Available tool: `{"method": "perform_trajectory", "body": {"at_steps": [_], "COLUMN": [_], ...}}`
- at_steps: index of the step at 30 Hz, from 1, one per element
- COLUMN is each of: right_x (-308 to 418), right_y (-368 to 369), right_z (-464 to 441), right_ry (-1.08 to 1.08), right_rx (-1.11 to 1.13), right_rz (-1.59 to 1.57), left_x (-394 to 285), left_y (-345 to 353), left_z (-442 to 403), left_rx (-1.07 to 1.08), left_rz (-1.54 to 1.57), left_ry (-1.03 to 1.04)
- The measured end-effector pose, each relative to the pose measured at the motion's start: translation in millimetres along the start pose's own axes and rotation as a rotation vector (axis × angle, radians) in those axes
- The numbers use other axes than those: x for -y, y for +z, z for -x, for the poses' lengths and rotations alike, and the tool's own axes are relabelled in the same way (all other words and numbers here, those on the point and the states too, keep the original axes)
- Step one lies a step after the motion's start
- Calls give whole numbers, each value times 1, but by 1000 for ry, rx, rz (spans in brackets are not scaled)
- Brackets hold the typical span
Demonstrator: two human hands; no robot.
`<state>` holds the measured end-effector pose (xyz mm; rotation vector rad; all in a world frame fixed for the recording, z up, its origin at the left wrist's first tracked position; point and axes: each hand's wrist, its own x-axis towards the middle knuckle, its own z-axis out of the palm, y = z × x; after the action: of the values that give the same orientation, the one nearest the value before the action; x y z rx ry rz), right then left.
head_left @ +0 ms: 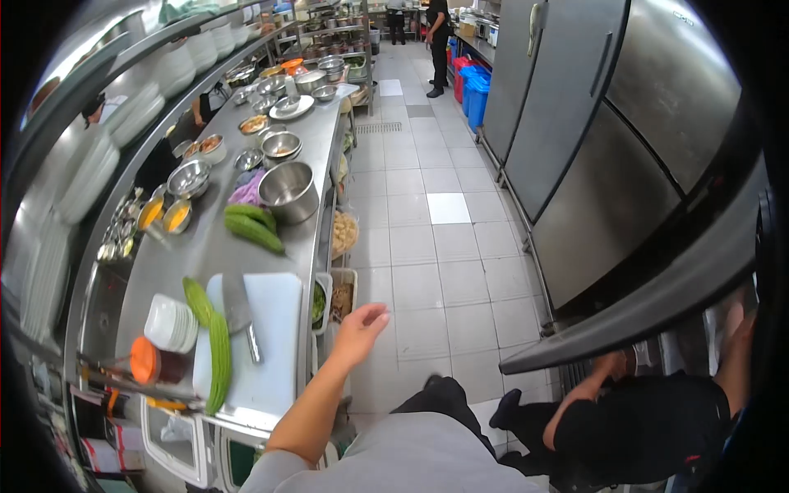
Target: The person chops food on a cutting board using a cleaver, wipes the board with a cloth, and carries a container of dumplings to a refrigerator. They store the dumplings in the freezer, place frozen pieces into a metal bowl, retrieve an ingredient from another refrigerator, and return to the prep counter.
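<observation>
Hanging open and empty at lower centre of frame, the left hand [360, 337] could jolt the loose knife [237, 306], lower left, if swung carelessly; right hand unseen

Near the bench's [168, 273] closest end are one cutting board [275, 329], one cleaver [237, 304], two long green gourds [219, 353], one orange-lidded container [145, 360] and one stack of white bowls [171, 323]. Farther along come at least two thicker gourds [256, 232], one large steel pot [288, 191], one purple cloth [246, 189] and, towards the left edge, two bowls of yellow-orange contents [176, 217]. The steel bowls [282, 145] towards the far end are too crowded for an exact count. Two people [438, 41] stand down the aisle.
</observation>
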<state>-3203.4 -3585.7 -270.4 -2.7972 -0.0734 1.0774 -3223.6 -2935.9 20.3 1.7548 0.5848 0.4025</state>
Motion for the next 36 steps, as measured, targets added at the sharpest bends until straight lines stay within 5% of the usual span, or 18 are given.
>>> {"method": "perform_trajectory", "body": {"at_steps": [2,8,13,15,18,23,26,30,36], "right_x": [24,95,206,307,527,797,907,998,1077], "right_y": [-3,-34,-92,-162,-352,-516,-540,-536,-566], "right_z": [-30,-140,-301,-396,-434,-475,-504,-499,-550], "right_ry": [32,89,-224,-309,-426,-721,-794,-587,-629], "right_rx": [31,182,126,-2,-368,-394,-296,437,516], "right_rz": [18,136,459,488,-141,-151,-315,-544,-437], "left_x": [-33,-3,-11,-20,-17,14,6,0,-22], "left_y": [4,-2,-17,-25,-36,-62,-83,-124,-173], "left_z": [-62,-238,-330,-358,-411,-518,-600,-714,-863], "left_rx": [96,-21,-148,-171,-180,-294,-390,-421,-428], "left_rz": [283,407,525,511,425,598,693,684,495], "left_ry": [-81,-175,-279,-299,-286,-331,-286,-275,-216]}}
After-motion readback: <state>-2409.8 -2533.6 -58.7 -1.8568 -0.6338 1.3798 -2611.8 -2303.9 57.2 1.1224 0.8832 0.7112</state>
